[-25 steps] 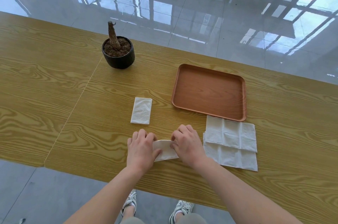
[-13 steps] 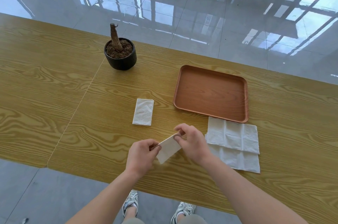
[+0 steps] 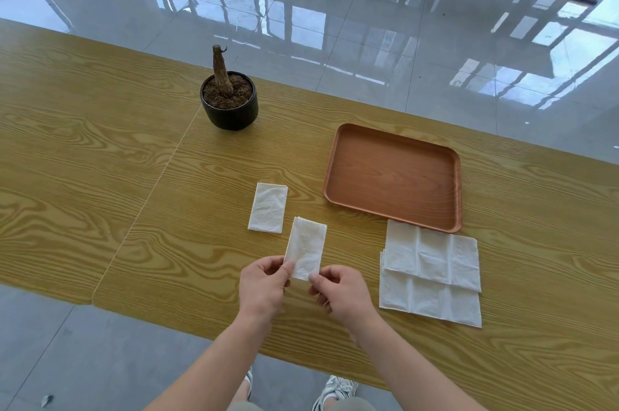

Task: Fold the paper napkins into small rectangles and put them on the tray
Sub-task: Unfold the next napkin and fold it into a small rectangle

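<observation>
A folded white napkin is held upright-lengthwise just above the table, pinched at its near corners by my left hand and my right hand. Another folded napkin lies flat on the table just beyond and to the left. Two larger, partly unfolded napkins lie stacked to the right of my hands. The brown wooden tray stands beyond them with nothing in it.
A black pot with a bare stump in soil stands at the far left of the work area. The yellow wooden table has a seam running diagonally left of the napkins. Shiny tiled floor lies beyond the far edge.
The napkin was pressed flat under both hands, then lifted. It has turned from crosswise to lengthwise, and both hands now pinch its near end.
</observation>
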### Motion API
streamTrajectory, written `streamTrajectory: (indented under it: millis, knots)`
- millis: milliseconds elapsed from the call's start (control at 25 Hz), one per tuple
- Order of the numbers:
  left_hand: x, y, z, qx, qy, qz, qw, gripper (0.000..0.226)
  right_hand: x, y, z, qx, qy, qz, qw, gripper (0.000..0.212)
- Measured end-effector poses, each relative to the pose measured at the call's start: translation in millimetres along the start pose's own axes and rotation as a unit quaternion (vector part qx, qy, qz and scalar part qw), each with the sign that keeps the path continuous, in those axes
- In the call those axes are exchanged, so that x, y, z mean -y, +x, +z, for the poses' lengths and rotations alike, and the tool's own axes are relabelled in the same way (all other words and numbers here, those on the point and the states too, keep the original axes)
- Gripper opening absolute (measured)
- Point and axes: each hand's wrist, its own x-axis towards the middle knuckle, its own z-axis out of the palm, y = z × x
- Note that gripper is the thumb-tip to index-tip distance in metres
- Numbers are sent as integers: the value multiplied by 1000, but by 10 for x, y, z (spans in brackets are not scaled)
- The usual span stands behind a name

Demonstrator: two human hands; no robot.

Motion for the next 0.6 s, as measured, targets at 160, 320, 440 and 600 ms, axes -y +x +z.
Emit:
streamTrajectory:
  millis: [160,320,440,600]
  knots:
    - [-53,43,-81,-2,6,18,1000,4,123,99,59,-29,-56,-41,997,13]
    - [-186,165,-163,-16,38,56,998,3,291,254,149,-42,-141,-75,986,18]
    - [-337,335,-215,-44,107,109,987,4,456,412,267,-75,-167,-94,979,19]
    - [-529,633,-274,-78,168,128,974,6,664,626,471,-105,-193,-102,970,18]
